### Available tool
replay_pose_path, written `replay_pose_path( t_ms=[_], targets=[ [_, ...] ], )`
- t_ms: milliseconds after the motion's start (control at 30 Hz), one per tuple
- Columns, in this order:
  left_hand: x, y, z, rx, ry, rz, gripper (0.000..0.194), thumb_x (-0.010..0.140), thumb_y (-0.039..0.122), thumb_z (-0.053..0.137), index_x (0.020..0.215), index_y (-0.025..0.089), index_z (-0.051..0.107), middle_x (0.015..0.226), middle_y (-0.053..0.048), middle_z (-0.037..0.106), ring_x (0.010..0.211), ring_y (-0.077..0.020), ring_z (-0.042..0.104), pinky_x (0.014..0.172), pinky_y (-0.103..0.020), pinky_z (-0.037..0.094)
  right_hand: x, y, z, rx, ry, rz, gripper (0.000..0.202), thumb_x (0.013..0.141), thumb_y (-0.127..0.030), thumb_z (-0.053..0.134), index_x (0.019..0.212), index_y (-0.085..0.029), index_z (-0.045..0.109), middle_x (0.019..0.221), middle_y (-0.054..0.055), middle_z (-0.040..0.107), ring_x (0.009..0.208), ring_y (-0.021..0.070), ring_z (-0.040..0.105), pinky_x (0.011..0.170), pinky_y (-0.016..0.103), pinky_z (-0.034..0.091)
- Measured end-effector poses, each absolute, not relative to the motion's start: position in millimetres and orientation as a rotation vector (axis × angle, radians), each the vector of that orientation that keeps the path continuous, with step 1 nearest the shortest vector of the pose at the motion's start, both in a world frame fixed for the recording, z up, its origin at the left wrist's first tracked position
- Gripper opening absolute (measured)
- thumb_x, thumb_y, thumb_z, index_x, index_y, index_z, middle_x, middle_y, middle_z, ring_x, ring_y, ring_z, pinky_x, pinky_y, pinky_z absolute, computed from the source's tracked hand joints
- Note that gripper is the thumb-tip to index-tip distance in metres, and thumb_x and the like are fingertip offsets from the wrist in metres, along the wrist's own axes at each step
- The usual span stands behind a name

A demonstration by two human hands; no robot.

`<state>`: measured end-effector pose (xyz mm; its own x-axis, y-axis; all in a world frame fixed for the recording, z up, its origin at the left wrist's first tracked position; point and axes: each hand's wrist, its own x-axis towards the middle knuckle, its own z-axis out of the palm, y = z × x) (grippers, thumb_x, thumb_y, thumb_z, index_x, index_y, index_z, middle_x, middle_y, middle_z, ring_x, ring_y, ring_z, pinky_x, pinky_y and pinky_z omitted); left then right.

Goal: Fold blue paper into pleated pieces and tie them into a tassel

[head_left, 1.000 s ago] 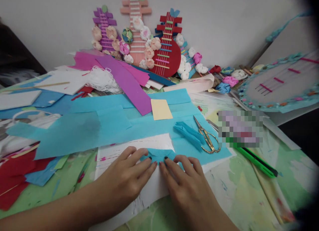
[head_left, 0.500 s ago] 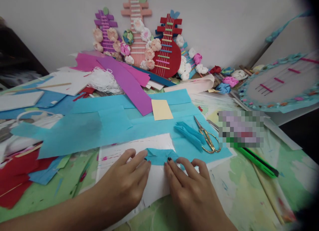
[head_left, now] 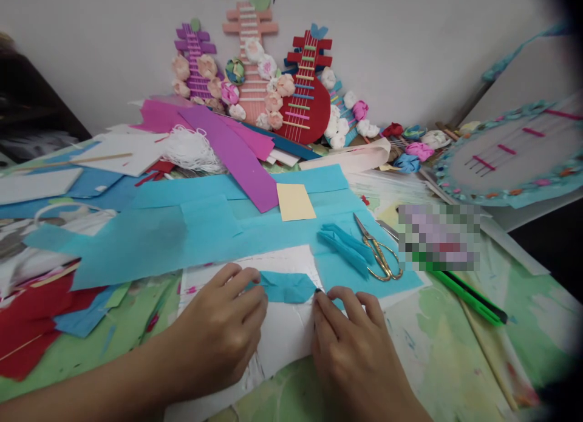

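A small strip of blue crepe paper (head_left: 288, 287) lies creased over a white sheet (head_left: 285, 331) in front of me. My left hand (head_left: 230, 319) pinches its left end, the fingers curled. At the strip's right end, my right hand (head_left: 348, 331) has thumb and forefinger closed on the tip. Just beyond the right hand is a folded piece of blue crepe paper (head_left: 346, 249), beside gold-handled scissors (head_left: 382, 255) with their blades nearly together. Larger blue crepe sheets (head_left: 218, 234) spread out behind, and a cream paper square (head_left: 296, 202) rests on them.
Several paper lutes with flowers, among them a red lute (head_left: 307, 109), lean on the wall. A purple strip (head_left: 232, 155) and a bundle of white string (head_left: 194, 150) lie at the back. To the right are a green cutter (head_left: 469, 294) and a round decorated panel (head_left: 510, 155); red paper (head_left: 34, 325) is left.
Both hands have moved apart to the two ends of the small blue strip. Its middle now shows uncovered between them.
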<state>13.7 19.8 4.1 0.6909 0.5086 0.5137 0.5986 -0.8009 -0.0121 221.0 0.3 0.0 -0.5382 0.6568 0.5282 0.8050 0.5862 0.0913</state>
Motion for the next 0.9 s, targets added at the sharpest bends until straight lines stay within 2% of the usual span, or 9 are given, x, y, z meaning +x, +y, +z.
replay_pose_path(
  t_ms=[167,300,433,500,600,733,900],
  targets=[
    [13,25,2,-2.720,-0.917,-0.763,0.014,0.082,0.011,0.052,0.080,0.014,0.065,0.075,-0.008,0.062,0.085,-0.0250,0.054,0.076,-0.042,0.044,225,8,5,-1.212,-2.253,-0.316,0.018,0.081,-0.004,0.051,0.076,-0.014,0.065,0.077,0.008,0.067,0.082,0.0231,0.054,0.070,0.037,0.036],
    [13,29,4,-2.736,-0.954,-0.889,0.010,0.083,0.011,0.055,0.089,0.014,0.062,0.088,-0.009,0.062,0.091,-0.0235,0.054,0.081,-0.040,0.045,229,19,8,-1.174,-2.228,-0.099,0.018,0.082,-0.006,0.048,0.088,-0.015,0.062,0.095,0.010,0.065,0.090,0.0229,0.054,0.078,0.039,0.042],
    [14,41,4,-2.756,-1.229,-0.953,0.024,0.088,0.019,0.051,0.110,0.008,0.053,0.107,-0.015,0.057,0.102,-0.0244,0.050,0.087,-0.040,0.044,230,29,5,-1.120,-2.188,0.225,0.024,0.085,-0.011,0.045,0.108,-0.014,0.055,0.111,0.013,0.060,0.106,0.0230,0.051,0.088,0.040,0.044],
    [15,50,3,-2.756,-1.398,-0.870,0.027,0.088,0.026,0.052,0.108,0.008,0.053,0.102,-0.014,0.057,0.099,-0.0262,0.049,0.085,-0.044,0.043,228,33,2,-1.170,-2.191,0.280,0.031,0.087,-0.017,0.048,0.118,-0.010,0.049,0.116,0.016,0.058,0.112,0.0254,0.047,0.092,0.043,0.043],
    [17,61,4,-2.864,-1.647,-0.760,0.028,0.078,0.035,0.062,0.092,0.011,0.057,0.088,-0.009,0.058,0.087,-0.0250,0.049,0.075,-0.041,0.043,223,37,-2,-1.246,-2.265,0.300,0.046,0.084,-0.022,0.057,0.125,-0.009,0.045,0.122,0.017,0.056,0.116,0.0304,0.042,0.094,0.050,0.039],
    [17,64,9,-3.021,-1.779,-0.679,0.013,0.073,0.026,0.062,0.080,0.016,0.059,0.078,-0.003,0.059,0.085,-0.0227,0.050,0.076,-0.037,0.040,219,37,-1,-1.287,-2.289,0.363,0.046,0.080,-0.018,0.060,0.124,-0.011,0.048,0.117,0.014,0.060,0.113,0.0307,0.043,0.092,0.050,0.037],
    [17,61,8,-3.116,-1.855,-0.975,0.009,0.071,0.016,0.058,0.080,0.016,0.056,0.081,-0.001,0.059,0.080,-0.0169,0.054,0.073,-0.031,0.043,220,37,2,-1.239,-2.213,0.437,0.052,0.075,-0.021,0.064,0.123,-0.015,0.047,0.118,0.014,0.057,0.110,0.0270,0.047,0.091,0.047,0.040]
  ],
)
